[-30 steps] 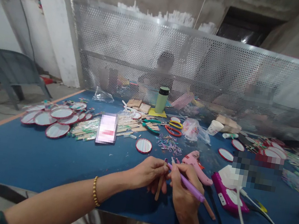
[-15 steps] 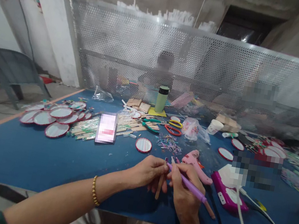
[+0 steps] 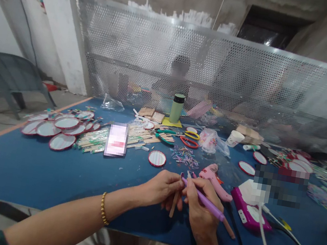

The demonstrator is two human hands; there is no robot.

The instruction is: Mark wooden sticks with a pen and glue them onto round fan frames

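My left hand (image 3: 162,189), with a beaded bracelet (image 3: 105,208) on its wrist, pinches a thin wooden stick (image 3: 173,205) that points down toward me. Close beside it, my right hand (image 3: 203,220) grips a purple tube (image 3: 210,207) with a brown stick end coming out at its lower right. The tube's upper end meets the left fingertips at the top of the wooden stick; fingers partly hide the contact. Just beyond my right hand lies a pink glue gun (image 3: 215,182). A small round red-rimmed disc (image 3: 157,158) rests farther forward.
Stacked red-rimmed discs (image 3: 67,122) and bundled wooden sticks (image 3: 92,139) occupy the left. Pliers (image 3: 164,135), small coloured pieces (image 3: 185,157) and a green bottle (image 3: 177,109) stand farther back. A magenta power strip (image 3: 249,211) with cables is at right. A perforated screen (image 3: 133,41) rises behind.
Very little differs. Both hands keep their hold at the same spot, and the purple tube has shifted only very slightly.
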